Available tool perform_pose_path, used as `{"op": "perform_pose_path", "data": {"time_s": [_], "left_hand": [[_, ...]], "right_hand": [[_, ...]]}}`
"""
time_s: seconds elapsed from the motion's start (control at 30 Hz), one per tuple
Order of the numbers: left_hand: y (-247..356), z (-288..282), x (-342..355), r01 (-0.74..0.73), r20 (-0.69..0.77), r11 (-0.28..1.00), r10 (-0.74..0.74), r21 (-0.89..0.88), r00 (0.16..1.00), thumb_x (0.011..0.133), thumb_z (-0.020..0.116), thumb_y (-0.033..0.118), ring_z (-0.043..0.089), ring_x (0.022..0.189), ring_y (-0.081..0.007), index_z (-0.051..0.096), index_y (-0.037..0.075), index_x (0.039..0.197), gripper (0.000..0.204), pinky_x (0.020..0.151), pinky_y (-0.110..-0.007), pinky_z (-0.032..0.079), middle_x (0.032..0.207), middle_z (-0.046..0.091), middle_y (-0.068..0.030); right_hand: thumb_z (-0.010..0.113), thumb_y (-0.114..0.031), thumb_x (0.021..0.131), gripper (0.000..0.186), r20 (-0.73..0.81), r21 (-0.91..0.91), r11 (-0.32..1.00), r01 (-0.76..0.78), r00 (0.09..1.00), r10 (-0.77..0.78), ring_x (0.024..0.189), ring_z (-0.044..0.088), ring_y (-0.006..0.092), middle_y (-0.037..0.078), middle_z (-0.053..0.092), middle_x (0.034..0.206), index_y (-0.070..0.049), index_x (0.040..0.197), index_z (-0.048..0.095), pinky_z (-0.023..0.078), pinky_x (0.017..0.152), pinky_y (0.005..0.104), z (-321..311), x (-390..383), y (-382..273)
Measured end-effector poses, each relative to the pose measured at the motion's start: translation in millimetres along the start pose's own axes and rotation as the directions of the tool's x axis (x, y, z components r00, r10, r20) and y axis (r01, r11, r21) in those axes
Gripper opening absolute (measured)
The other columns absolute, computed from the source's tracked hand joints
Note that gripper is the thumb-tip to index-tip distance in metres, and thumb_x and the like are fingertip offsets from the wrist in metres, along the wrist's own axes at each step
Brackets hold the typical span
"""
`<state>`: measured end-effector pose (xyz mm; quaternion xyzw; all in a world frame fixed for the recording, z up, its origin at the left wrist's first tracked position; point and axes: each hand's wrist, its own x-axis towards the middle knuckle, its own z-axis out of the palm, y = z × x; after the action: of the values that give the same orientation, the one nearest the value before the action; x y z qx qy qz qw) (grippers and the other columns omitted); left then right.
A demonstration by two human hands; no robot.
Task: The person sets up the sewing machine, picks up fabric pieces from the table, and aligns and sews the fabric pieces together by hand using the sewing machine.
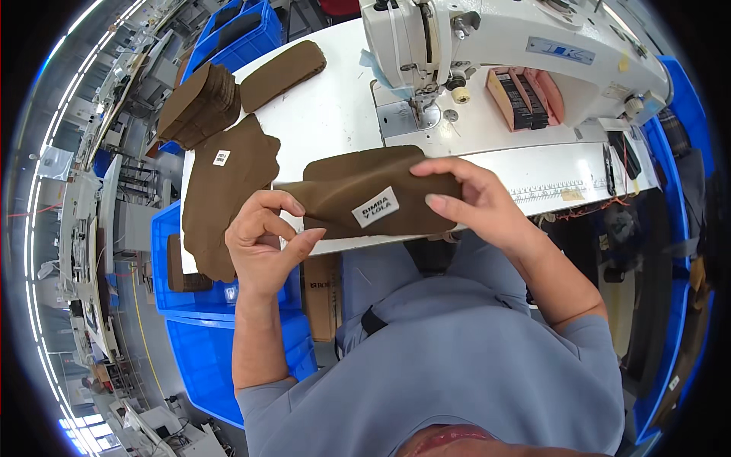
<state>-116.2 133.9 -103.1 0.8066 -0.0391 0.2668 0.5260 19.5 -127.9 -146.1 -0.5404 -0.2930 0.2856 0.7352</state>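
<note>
A brown fabric piece with a white printed label [377, 207] is stretched in folds at the table's front edge, over a flat dark brown panel [365, 161]. At its left end my left hand [268, 238] has curled fingers on the cloth, the thumb standing apart from the index finger. My right hand [480, 199] grips the right part, index finger and thumb lying on the top side and the other fingers partly hidden. Left of my hands lies a pile of brown pieces [228, 183], the top one bearing a small white label.
Behind my hands stands a white sewing machine [525, 38], its needle area over a metal plate [397, 119]. Farther left are a stack of brown panels [199, 107] and another brown panel pile [283, 75]. Blue bins [202, 358] flank the table; a pink box [525, 99] sits under the machine arm.
</note>
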Motion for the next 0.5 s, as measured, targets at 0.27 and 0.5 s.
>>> {"op": "perform_pose_path", "data": {"time_s": [0.27, 0.5], "left_hand": [[3, 0, -2, -0.014, -0.023, 0.997, 0.015, 0.078, 1.0, 0.073, 0.083, -0.004, 0.054, 0.099, -0.0155, 0.065, 0.001, 0.093, 0.028, 0.089, -0.03, 0.045, 0.115, 0.057, -0.0115], [3, -10, -23, 0.295, -0.038, 0.948, -0.293, 0.118, 0.955, 0.073, 0.079, -0.008, 0.061, 0.079, -0.0153, 0.071, -0.003, 0.104, 0.032, 0.069, -0.03, 0.048, 0.114, 0.062, -0.0097]], "right_hand": [[0.064, -0.008, 0.096, 0.038, -0.114, 0.084, 0.996, 0.035, 0.993, -0.025, 0.107, 0.061, 0.0102, 0.005, 0.066, 0.118, -0.002, 0.133, 0.054, 0.047, 0.097, 0.0257, 5, 24, 10], [0.077, -0.005, 0.082, 0.023, -0.068, -0.536, 0.784, 0.314, 0.909, -0.411, 0.09, 0.062, 0.0185, 0.006, 0.069, 0.1, -0.007, 0.105, 0.073, 0.052, 0.079, 0.0289, 7, 5, -21]]}}
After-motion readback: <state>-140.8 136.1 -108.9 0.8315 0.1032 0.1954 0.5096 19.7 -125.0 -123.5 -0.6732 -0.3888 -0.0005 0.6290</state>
